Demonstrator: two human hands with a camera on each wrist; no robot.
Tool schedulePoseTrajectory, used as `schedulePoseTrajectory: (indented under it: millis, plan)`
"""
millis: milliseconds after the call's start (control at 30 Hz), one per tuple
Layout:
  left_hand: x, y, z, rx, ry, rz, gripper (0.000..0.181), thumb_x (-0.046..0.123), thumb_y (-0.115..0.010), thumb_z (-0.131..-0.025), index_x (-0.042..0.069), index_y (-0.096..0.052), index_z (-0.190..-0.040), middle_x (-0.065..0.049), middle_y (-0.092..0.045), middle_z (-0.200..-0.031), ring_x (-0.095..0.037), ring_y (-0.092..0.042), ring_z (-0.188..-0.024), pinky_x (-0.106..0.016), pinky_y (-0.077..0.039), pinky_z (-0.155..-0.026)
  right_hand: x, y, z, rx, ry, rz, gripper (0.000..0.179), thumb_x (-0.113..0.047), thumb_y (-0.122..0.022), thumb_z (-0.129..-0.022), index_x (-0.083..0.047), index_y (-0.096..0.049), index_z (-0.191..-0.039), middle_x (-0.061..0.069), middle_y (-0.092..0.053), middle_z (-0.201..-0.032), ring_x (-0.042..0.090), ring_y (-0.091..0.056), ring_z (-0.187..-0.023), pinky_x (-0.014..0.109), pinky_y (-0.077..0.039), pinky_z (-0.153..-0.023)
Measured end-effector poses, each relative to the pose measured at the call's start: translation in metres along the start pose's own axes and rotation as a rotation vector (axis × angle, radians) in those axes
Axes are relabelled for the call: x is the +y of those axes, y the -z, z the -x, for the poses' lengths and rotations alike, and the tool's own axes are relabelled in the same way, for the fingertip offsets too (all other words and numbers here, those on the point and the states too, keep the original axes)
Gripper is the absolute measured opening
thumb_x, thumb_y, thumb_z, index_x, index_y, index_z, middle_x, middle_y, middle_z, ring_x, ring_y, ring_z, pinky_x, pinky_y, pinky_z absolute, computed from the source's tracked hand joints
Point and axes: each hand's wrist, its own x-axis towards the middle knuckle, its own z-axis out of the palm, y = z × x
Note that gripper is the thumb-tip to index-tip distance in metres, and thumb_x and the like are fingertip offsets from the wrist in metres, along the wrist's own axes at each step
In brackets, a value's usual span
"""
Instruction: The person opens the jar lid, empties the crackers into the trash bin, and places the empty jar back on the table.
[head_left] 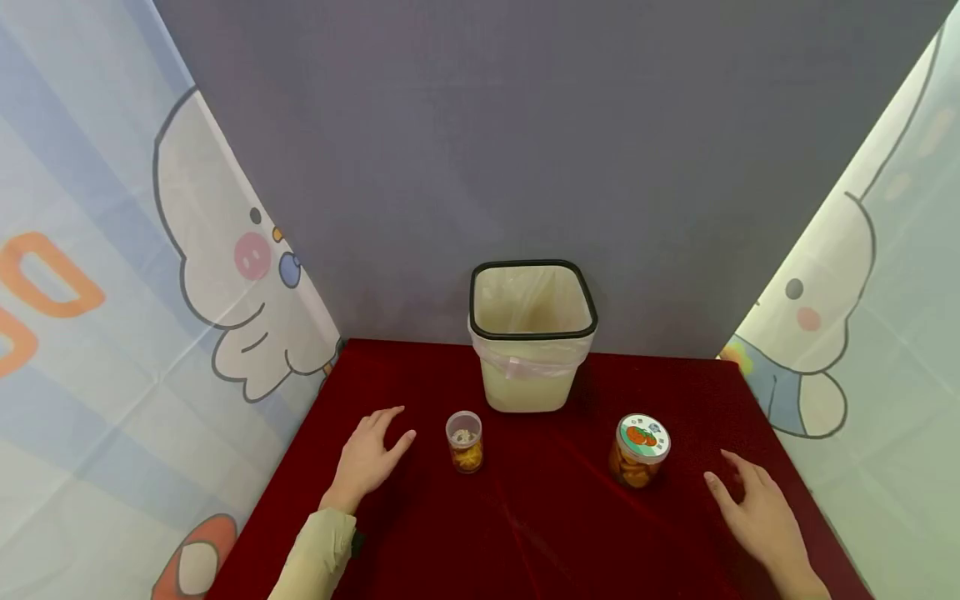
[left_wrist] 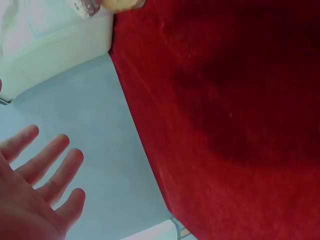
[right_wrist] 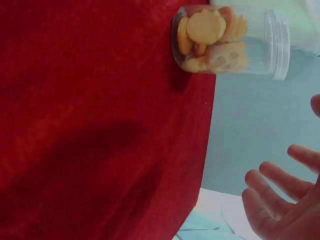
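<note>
The left hand [head_left: 367, 460] reaches over the red cloth [head_left: 525, 533] on a forearm that comes in from 7 o'clock, its pale sleeve [head_left: 318, 550] ending at the wrist. The hand points toward 1 o'clock, thumb angled off toward 2, and the wrist view shows its fingers loosely bent, with gaps between them and nothing in their grasp. The small clear jar [head_left: 467, 450] with yellow contents stands upright at 3 o'clock from this hand, near the thumb but apart from it.

The right hand [head_left: 761, 512] comes in from 5 o'clock, wrist bare, and points toward 11. Its thumb stands away from the other fingers, which the wrist view shows slightly curved and spaced apart, holding nothing. At 10 o'clock from it, near but not touching, the larger jar [head_left: 636, 458] stands upright on the cloth, filled partway with round golden pieces under a lid [head_left: 643, 437] with a green and orange label.

The cream bin [head_left: 525, 379], lined with a clear bag and edged by a black rim [head_left: 534, 337], stands at 1 o'clock from the small clear jar and between 10 and 11 o'clock from the larger jar.
</note>
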Motion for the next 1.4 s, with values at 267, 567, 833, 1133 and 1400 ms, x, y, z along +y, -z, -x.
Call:
schedulePoseTrajectory:
  millis: [267,567,833,1133,1400]
  plan:
    - [0.005,-0.016,0.002,-0.052,0.104,0.251,0.054,0.05,-0.059,-0.098,0.016,-0.055,-0.14,-0.005,-0.059,-0.132,-0.027,-0.057,-0.117,-0.054,-0.047,-0.093,-0.009,-0.011,0.011,-0.008,-0.01,-0.042,0.055,-0.034,-0.06,-0.1,0.008,-0.05,-0.133,0.03,-0.056,-0.12,0.044,-0.06,-0.099,0.059,-0.049,-0.074]
    - [0.01,-0.032,0.007,-0.086,0.155,0.471,0.041,0.036,-0.067,-0.097,0.019,-0.059,-0.133,-0.004,-0.062,-0.125,-0.024,-0.059,-0.111,-0.054,-0.045,-0.095,-0.015,-0.037,0.025,-0.065,-0.042,-0.076,0.049,-0.028,-0.065,-0.098,0.005,-0.054,-0.132,0.024,-0.062,-0.117,0.033,-0.064,-0.093,0.049,-0.052,-0.072]
    - [0.013,-0.052,0.011,-0.151,0.141,0.538,0.051,0.021,-0.075,-0.092,0.007,-0.055,-0.136,-0.013,-0.061,-0.127,-0.029,-0.059,-0.11,-0.056,-0.045,-0.093,-0.027,-0.058,0.035,-0.109,-0.09,-0.102,0.041,-0.022,-0.064,-0.097,0.004,-0.057,-0.128,0.018,-0.065,-0.113,0.027,-0.065,-0.088,0.045,-0.053,-0.073]
    - [0.019,-0.067,0.009,-0.147,0.135,0.631,0.055,0.019,-0.079,-0.087,0.011,-0.055,-0.137,-0.011,-0.06,-0.129,-0.031,-0.057,-0.112,-0.055,-0.045,-0.092,-0.046,-0.077,0.041,-0.137,-0.107,-0.177,0.034,-0.021,-0.066,-0.097,-0.002,-0.063,-0.125,0.008,-0.068,-0.112,0.014,-0.062,-0.085,0.029,-0.051,-0.069]
    - [0.026,-0.08,0.003,-0.158,0.17,0.643,0.064,0.024,-0.085,-0.081,0.015,-0.054,-0.136,-0.007,-0.059,-0.128,-0.031,-0.056,-0.114,-0.053,-0.045,-0.092,-0.07,-0.089,0.043,-0.158,-0.099,-0.253,0.027,-0.017,-0.068,-0.096,-0.007,-0.066,-0.121,0.0,-0.068,-0.101,0.007,-0.06,-0.081,0.026,-0.05,-0.068]
